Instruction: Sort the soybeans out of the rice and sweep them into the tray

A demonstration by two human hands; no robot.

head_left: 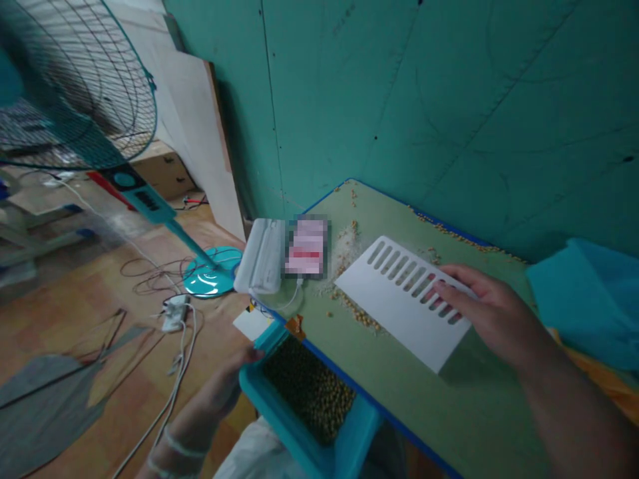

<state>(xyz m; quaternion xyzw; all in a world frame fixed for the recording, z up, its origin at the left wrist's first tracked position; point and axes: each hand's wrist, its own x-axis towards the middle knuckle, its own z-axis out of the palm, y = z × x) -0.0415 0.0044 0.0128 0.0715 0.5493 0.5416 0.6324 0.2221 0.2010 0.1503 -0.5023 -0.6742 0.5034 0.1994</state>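
My right hand grips the far right edge of a white slotted board, thumb on top and fingertips showing through the slots. The board is held at a tilt over the green tabletop. Small yellow beans and pale crumbs are scattered beside and beyond it. My left hand is closed on the left rim of a blue plastic bin, which sits over my lap against the table's front edge. Many small round beans fill its bottom. The fingers of my left hand are partly hidden.
A white box-shaped device and a blurred-out phone with a cable lie at the table's left corner. A blue fan and a power strip with cords stand on the floor. Blue cloth-like material lies at right, near the green wall.
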